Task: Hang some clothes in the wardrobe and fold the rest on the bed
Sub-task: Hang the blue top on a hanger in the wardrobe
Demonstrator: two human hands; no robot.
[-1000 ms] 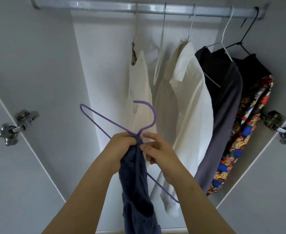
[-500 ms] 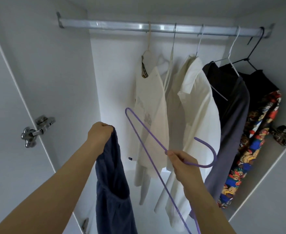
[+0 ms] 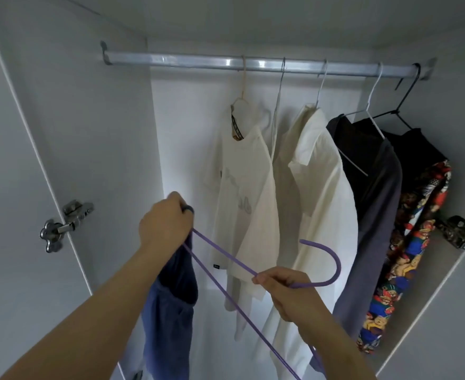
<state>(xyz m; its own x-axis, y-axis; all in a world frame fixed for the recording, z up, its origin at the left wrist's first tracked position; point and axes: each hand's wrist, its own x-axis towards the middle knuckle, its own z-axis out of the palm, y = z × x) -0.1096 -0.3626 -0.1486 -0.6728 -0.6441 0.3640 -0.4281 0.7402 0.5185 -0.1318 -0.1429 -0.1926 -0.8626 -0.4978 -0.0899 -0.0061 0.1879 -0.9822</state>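
I face the open wardrobe. My left hand (image 3: 165, 223) grips the top of a dark blue garment (image 3: 171, 311), which hangs down below it, and it also meets one end of a purple wire hanger (image 3: 225, 259). My right hand (image 3: 286, 289) pinches the hanger at its neck, with the hook curving up to the right. The hanger lies tilted between both hands, its lower bar running down toward the frame's bottom edge. Above, the metal rail (image 3: 187, 60) spans the wardrobe.
Hanging on the rail's right half are a cream T-shirt (image 3: 242, 193), a white shirt (image 3: 319, 193), a dark grey shirt (image 3: 376, 204) and a colourful printed garment (image 3: 417, 242). The rail's left part is bare. Door hinges (image 3: 64, 226) stick out at both sides.
My hands moved apart, the right one taking the hanger by its neck and turning it sideways. Now my left hand, still holding the blue garment, has come up to the hanger's end.
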